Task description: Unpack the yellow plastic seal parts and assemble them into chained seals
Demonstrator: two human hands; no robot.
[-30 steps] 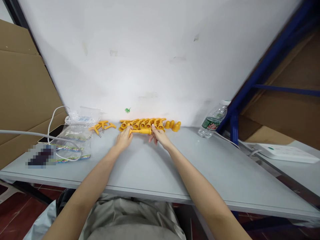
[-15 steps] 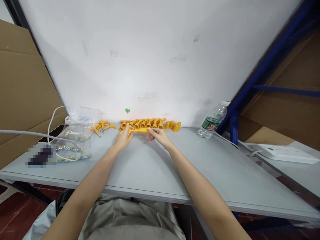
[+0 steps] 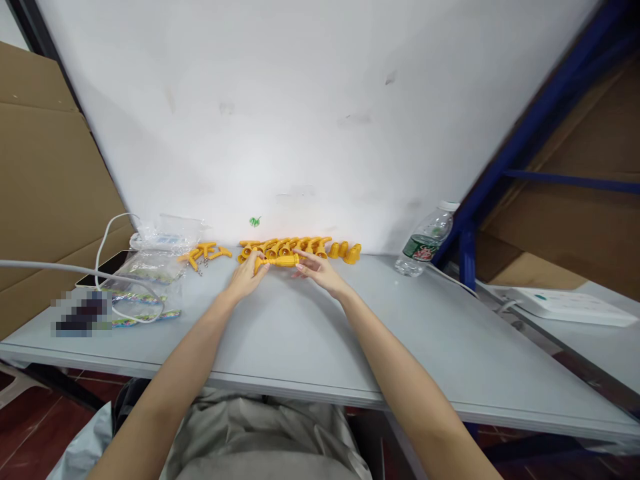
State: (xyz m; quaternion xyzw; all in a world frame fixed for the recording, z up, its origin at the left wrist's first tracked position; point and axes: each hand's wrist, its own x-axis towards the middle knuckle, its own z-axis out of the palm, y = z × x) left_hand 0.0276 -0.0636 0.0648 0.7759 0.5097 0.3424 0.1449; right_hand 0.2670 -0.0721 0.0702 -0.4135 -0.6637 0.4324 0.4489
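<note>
Just above the table, a yellow plastic corkscrew [image 3: 283, 261] lies level between my hands. My left hand [image 3: 245, 277] is closed round its handle at the left end. My right hand [image 3: 319, 272] holds the wide right end between fingers and thumb. Behind them, several yellow corkscrews [image 3: 285, 248] stand in a row along the wall, partly hidden by my hands. To the right of the row are several yellow cone-shaped sleeves [image 3: 353, 253]. On the left lie several yellow T-shaped handles [image 3: 206, 250] with metal spirals.
Clear plastic bags [image 3: 145, 267] and a white cable [image 3: 103, 267] lie at the left, beside a dark phone [image 3: 87, 280]. A water bottle [image 3: 425, 247] leans at the right near a blue metal frame [image 3: 467, 260]. Farther right is a white power strip [image 3: 570, 307].
My right hand's grip has loosened and shifted slightly right toward the corkscrew's wide end, exposing more of its body. My left hand has hardly moved.
</note>
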